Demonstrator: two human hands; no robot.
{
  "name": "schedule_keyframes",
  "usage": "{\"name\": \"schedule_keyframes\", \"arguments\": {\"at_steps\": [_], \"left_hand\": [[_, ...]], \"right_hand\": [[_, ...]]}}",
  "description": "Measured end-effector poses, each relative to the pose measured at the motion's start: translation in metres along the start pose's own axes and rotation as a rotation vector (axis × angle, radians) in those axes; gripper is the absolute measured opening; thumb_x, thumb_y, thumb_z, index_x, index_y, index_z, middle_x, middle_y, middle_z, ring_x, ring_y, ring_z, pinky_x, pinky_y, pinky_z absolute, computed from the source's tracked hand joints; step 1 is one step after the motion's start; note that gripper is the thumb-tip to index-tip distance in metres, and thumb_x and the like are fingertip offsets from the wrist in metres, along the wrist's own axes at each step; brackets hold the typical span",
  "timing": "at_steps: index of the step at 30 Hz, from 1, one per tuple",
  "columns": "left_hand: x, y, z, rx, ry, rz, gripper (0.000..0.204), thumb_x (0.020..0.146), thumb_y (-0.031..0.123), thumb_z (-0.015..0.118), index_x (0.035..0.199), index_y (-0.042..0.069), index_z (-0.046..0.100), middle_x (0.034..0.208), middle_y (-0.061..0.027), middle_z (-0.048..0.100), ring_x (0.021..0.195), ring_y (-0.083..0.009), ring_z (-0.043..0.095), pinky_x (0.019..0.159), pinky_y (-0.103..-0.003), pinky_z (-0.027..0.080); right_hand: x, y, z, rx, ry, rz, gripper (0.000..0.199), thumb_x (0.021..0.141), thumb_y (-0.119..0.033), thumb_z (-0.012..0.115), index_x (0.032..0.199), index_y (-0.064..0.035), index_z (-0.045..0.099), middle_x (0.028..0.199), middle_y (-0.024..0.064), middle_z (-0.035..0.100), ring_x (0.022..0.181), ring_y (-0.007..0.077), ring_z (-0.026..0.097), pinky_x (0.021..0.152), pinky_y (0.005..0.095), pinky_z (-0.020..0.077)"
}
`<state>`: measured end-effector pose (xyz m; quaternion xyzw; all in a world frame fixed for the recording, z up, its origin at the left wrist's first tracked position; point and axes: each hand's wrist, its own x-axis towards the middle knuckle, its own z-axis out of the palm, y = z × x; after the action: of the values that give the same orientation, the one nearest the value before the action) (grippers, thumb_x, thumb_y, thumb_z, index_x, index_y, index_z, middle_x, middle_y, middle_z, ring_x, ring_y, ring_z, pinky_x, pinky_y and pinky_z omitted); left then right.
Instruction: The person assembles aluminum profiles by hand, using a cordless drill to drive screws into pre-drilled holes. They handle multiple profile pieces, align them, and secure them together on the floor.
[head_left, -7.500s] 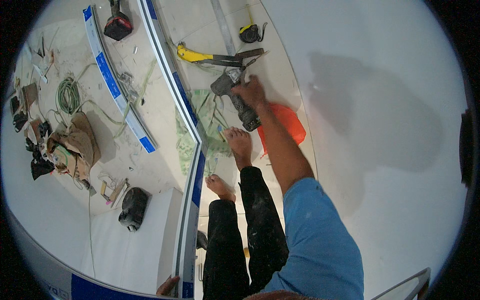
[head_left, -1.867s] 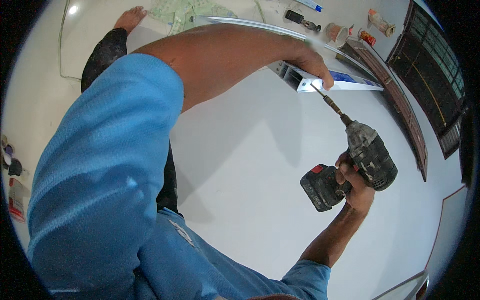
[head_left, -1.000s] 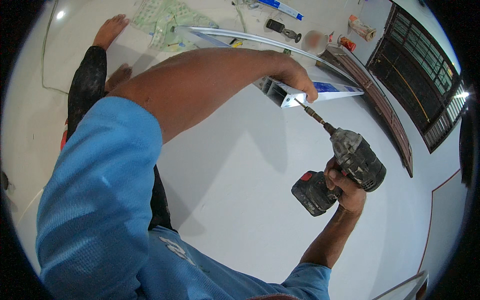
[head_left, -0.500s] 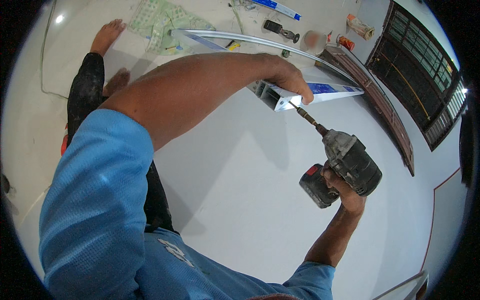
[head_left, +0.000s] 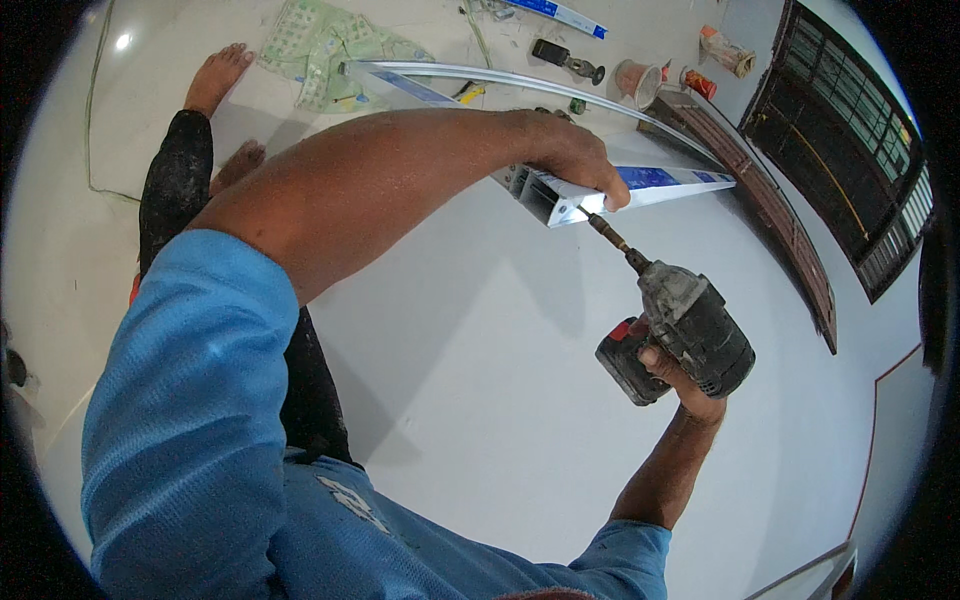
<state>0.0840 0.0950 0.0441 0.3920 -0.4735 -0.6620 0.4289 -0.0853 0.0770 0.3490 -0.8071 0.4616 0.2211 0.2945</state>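
My left hand (head_left: 578,160) is closed over the end of a hollow white aluminium profile (head_left: 570,207), which carries blue-printed film along its side. Its square open end faces toward me. My right hand (head_left: 682,375) grips a dark grey cordless drill (head_left: 700,325) with a red-marked battery pack. A long slim bit (head_left: 608,233) points up and left from the drill, and its tip meets the profile's end face just below my left fingers. Whether the tip sits in a screw or a hole is too small to tell.
A long curved-looking silver rail (head_left: 520,78) lies beyond my left arm. On the floor are a green patterned cloth (head_left: 335,50), a grinder-like black tool (head_left: 567,60), a bucket (head_left: 637,82) and a red can (head_left: 698,84). Brown slatted panel (head_left: 760,200) leans at right, near a dark window grille (head_left: 835,140).
The drill and my right hand have shifted slightly left and up, with the bit tip still at the profile's end. My left hand keeps its hold.
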Motion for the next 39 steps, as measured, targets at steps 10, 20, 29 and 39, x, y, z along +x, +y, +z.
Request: {"name": "schedule_keyframes", "arguments": {"at_steps": [10,20,29,39], "left_hand": [[-0.004,0.005,0.000,-0.006,-0.021,-0.041,0.068,0.076,0.063,0.065,0.096,0.000,0.081,0.093,-0.0212,0.076,0.077,-0.0263,0.073,0.065,-0.043,0.052],[-0.005,0.006,0.000,-0.016,-0.021,-0.023,0.066,0.079,0.063,0.065,0.096,0.001,0.081,0.093,-0.0207,0.076,0.077,-0.0256,0.073,0.065,-0.044,0.053],[0.003,0.000,0.002,0.011,-0.012,-0.005,0.067,0.078,0.062,0.065,0.096,0.000,0.081,0.092,-0.0201,0.076,0.077,-0.0275,0.073,0.065,-0.043,0.053],[0.017,-0.014,0.009,0.078,-0.083,0.118,0.061,0.083,0.061,0.063,0.111,0.009,0.080,0.110,-0.0204,0.075,0.092,-0.0292,0.073,0.078,-0.043,0.054]], "right_hand": [[-0.001,0.004,-0.006,-0.038,0.009,0.014,0.049,0.072,-0.015,0.097,0.116,-0.0105,0.076,0.105,0.0049,0.080,0.096,0.0185,0.074,0.085,0.0402,0.0613],[0.001,0.002,-0.005,0.095,-0.055,0.021,0.051,0.076,-0.006,0.092,0.122,-0.0056,0.071,0.104,0.0078,0.076,0.096,0.0240,0.074,0.085,0.0449,0.0613],[0.004,0.012,-0.009,0.052,-0.044,-0.031,0.052,0.071,-0.014,0.097,0.118,-0.0080,0.075,0.103,0.0081,0.080,0.091,0.0181,0.075,0.079,0.0409,0.0636],[0.011,-0.015,0.015,0.233,0.039,0.068,0.060,0.067,-0.008,0.097,0.121,-0.0050,0.073,0.107,0.0093,0.080,0.096,0.0215,0.075,0.085,0.0450,0.0630]]}}
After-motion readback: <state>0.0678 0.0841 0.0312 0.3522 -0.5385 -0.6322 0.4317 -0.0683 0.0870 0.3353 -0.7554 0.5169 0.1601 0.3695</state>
